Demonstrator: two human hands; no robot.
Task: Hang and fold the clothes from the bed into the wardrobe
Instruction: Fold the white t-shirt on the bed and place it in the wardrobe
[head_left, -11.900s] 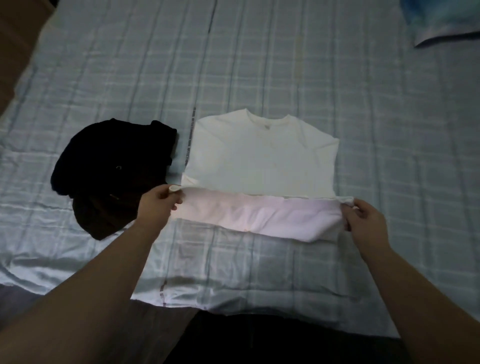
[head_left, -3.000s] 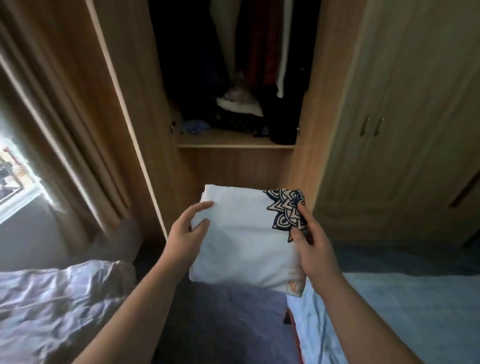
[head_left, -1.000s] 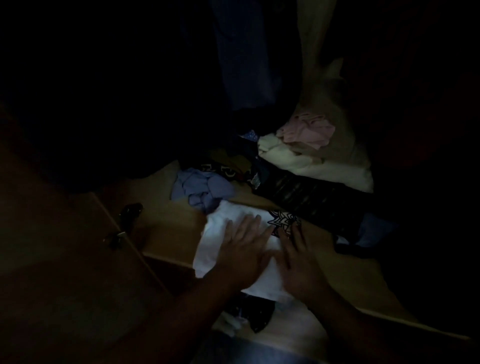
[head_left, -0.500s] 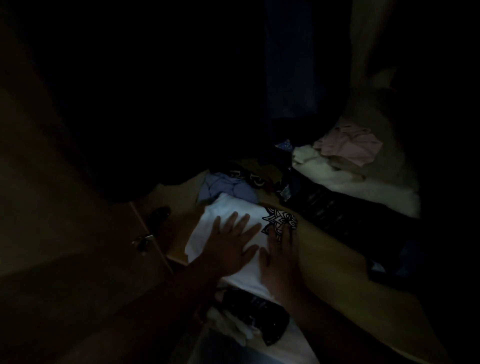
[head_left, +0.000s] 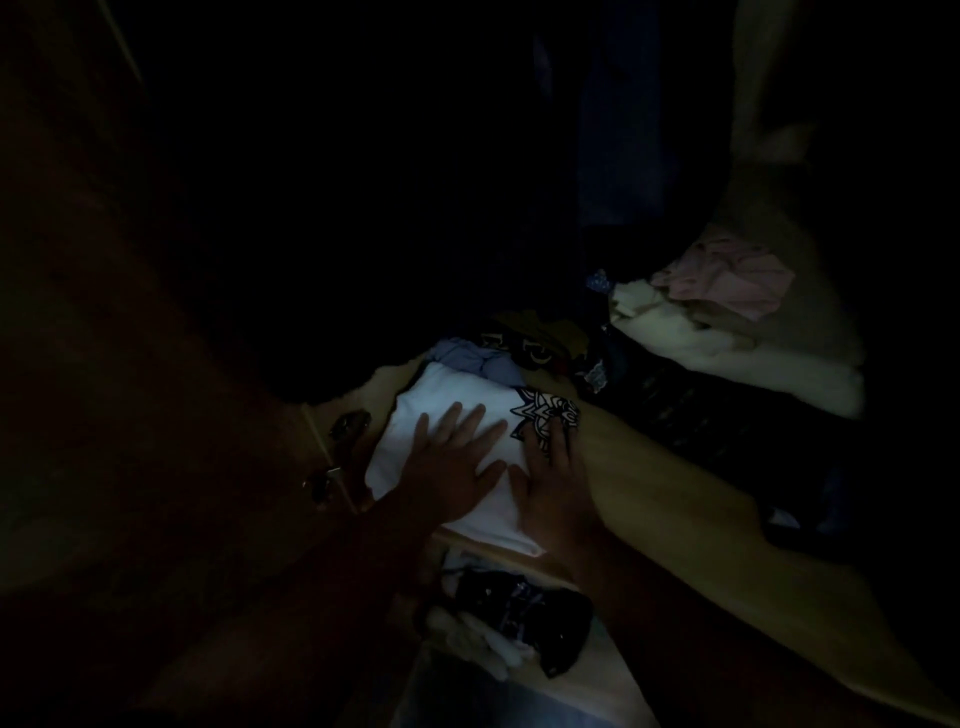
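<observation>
Lying on the wardrobe shelf (head_left: 675, 499) at its front left corner, near edge overhanging: folded white shirt (head_left: 457, 400). Pressing flat on it with straight, spread fingers, gripping nothing: left hand (head_left: 452, 467) and right hand (head_left: 556, 493). Risking, in judgement, slipping off the lip onto the lower clutter once released, or bunching against the blue garment (head_left: 472, 358) behind if pushed deeper.

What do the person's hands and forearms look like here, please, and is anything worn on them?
Both are bare: the left hand and right hand show no gloves, rings or watch, and the forearms carry no sleeves as far as they show. The wardrobe is very dim, so fine details could be hidden.
</observation>
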